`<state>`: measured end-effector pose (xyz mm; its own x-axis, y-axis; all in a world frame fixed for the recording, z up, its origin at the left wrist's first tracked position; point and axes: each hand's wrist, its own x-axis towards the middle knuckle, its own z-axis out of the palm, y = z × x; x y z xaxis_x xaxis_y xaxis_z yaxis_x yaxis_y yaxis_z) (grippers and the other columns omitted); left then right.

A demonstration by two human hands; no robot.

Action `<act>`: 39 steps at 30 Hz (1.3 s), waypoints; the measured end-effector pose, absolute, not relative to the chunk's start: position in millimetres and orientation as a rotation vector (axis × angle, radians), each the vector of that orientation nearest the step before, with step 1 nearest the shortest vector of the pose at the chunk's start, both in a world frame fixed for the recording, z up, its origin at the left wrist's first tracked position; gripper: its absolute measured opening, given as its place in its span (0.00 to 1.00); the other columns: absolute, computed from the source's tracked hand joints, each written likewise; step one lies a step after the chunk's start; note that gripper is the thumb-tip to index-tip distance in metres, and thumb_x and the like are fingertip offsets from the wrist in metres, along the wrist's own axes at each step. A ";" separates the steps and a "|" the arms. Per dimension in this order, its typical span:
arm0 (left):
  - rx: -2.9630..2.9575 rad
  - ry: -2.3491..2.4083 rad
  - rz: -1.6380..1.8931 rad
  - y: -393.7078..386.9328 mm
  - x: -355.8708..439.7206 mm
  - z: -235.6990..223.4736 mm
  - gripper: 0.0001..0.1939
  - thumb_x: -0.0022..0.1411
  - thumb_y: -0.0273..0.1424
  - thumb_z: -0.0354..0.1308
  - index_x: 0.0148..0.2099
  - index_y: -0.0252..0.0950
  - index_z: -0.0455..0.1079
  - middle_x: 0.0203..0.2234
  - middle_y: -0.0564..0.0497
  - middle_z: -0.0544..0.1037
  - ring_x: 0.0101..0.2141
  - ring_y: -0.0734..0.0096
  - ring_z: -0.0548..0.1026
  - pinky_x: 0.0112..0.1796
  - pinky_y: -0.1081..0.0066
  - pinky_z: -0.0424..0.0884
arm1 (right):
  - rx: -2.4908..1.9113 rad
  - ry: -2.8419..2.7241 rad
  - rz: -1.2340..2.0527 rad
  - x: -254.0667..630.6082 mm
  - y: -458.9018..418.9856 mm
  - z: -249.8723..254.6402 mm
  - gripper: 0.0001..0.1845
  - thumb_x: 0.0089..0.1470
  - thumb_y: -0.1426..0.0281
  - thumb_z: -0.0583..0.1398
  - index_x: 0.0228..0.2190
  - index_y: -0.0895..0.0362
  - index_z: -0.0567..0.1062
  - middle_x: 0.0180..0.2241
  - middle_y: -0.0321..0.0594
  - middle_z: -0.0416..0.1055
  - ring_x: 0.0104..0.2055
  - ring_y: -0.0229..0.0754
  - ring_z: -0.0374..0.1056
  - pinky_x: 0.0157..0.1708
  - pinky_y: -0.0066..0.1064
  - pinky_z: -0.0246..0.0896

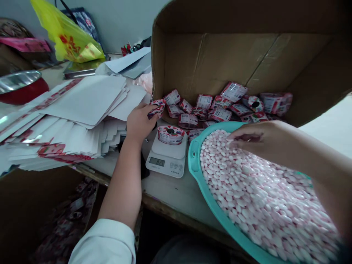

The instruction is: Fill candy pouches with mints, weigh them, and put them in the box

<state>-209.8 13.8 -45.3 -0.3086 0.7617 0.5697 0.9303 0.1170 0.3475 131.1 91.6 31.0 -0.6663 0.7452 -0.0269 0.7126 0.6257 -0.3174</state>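
Your left hand (140, 123) grips a pack (159, 104) in its fingers near the scale (167, 167), which sits on the worktop (165, 189) beside the basin (205, 189), presumably for easy reach, its display towards you. Another pack (171, 136) rests on it. Your right hand's (255, 135) fingers curl at the pieces (247, 187); whether they pinch any, you can't quite tell.

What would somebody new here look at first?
Probably the big turquoise tub on the right, full of shiny pink-and-white pieces, with the right hand dipping in. Next, the bright yellow bag at the top left. Then the red-patterned packet on the white scale in the middle.
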 end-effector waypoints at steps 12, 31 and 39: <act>-1.716 -2.152 -0.993 11.1 -210.4 -42.5 0.15 0.63 0.37 0.59 0.51 0.43 0.78 0.44 0.46 0.81 0.44 0.56 0.78 0.45 0.62 0.74 | -0.690 -2.929 0.392 16.8 92.3 62.6 0.06 0.52 0.65 0.64 0.30 0.51 0.83 0.28 0.31 0.80 0.30 0.38 0.72 0.33 0.29 0.60; -1.732 -2.219 -1.010 8.4 -211.0 -37.2 0.17 0.63 0.36 0.58 0.52 0.42 0.78 0.44 0.46 0.81 0.43 0.56 0.78 0.43 0.64 0.73 | -0.546 -3.101 0.332 -36.2 89.9 52.6 0.14 0.50 0.73 0.65 0.41 0.57 0.83 0.37 0.37 0.81 0.37 0.38 0.72 0.37 0.27 0.59; -1.742 -2.208 -0.990 7.9 -211.6 -40.9 0.17 0.63 0.36 0.60 0.53 0.43 0.78 0.43 0.47 0.81 0.43 0.57 0.77 0.43 0.65 0.71 | -0.555 -3.112 0.092 -20.8 90.3 54.3 0.12 0.52 0.71 0.60 0.36 0.53 0.84 0.36 0.35 0.82 0.38 0.42 0.74 0.40 0.31 0.61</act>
